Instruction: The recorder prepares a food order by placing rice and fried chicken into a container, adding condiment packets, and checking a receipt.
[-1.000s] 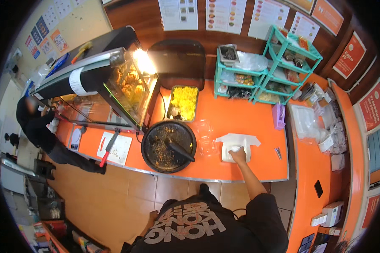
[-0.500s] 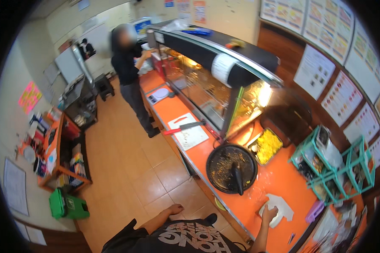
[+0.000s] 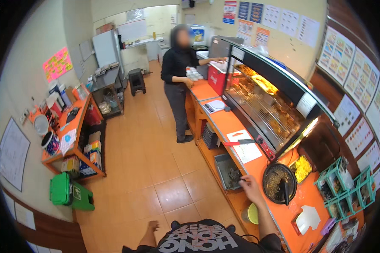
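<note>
My right hand (image 3: 251,190) reaches over the counter's front edge, its fingers loosely apart and nothing visible in them. It is nearest to a wide dark stone mortar (image 3: 271,185), which has brown crumbs of food in it and a dark pestle (image 3: 286,193) leaning over its rim. Low at my left side, my left hand (image 3: 153,227) hangs open over the floor. An open white paper food box (image 3: 308,220) rests on the orange counter (image 3: 281,215), to the right of my right forearm. Behind the mortar stands a metal tray of yellow food (image 3: 302,168).
A knife with a red handle (image 3: 231,143) lies across a white cutting board (image 3: 250,152). The lit glass display case (image 3: 266,109) lines the counter's back. A person in black (image 3: 175,71) stands at the far end. A grey bin (image 3: 224,168) and yellow-green bucket (image 3: 252,214) sit under the counter.
My right hand has left the white paper food box and moved forward and left, beside the mortar. My left hand has dropped lower. The view has swung left; the co-worker now holds white cups.
</note>
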{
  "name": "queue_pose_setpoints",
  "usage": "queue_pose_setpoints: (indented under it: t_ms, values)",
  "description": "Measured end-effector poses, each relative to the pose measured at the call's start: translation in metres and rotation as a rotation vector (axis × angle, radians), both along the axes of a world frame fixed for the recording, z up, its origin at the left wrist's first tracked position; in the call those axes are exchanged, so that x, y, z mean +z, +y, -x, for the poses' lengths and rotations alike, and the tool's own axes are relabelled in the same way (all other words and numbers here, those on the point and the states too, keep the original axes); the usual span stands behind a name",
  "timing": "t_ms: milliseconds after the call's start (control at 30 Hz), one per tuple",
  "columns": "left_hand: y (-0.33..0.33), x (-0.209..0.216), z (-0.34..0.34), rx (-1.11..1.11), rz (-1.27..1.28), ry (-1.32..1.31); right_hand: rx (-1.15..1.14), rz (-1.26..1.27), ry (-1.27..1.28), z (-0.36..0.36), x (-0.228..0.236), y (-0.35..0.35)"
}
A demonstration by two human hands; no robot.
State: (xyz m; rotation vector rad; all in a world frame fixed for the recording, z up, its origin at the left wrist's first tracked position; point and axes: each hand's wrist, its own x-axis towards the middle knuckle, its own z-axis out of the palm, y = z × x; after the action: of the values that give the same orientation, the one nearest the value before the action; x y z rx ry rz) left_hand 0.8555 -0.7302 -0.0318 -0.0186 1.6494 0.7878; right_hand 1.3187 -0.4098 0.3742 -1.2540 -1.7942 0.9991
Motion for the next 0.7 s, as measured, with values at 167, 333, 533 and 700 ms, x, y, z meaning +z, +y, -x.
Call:
queue_pose_setpoints:
  t_ms: [167, 333, 533, 700]
  values:
    - [-0.106, 0.04, 0.082, 0.277, 0.23, 0.181, 0.67, 0.112, -0.172, 0.154, 0.027, -0.031]
    - [-0.16, 0.026, 0.085, 0.402, 0.252, 0.225, 1.046, 0.262, -0.316, 0.235, -0.006, -0.042]
    - [-0.184, 0.003, 0.018, 0.552, 0.194, 0.08, 1.244, 0.156, -0.477, 0.287, -0.03, -0.054]
    - [-0.16, -0.005, 0.017, 0.569, 0.137, -0.022, 1.341, 0.248, -0.361, 0.334, -0.024, -0.063]
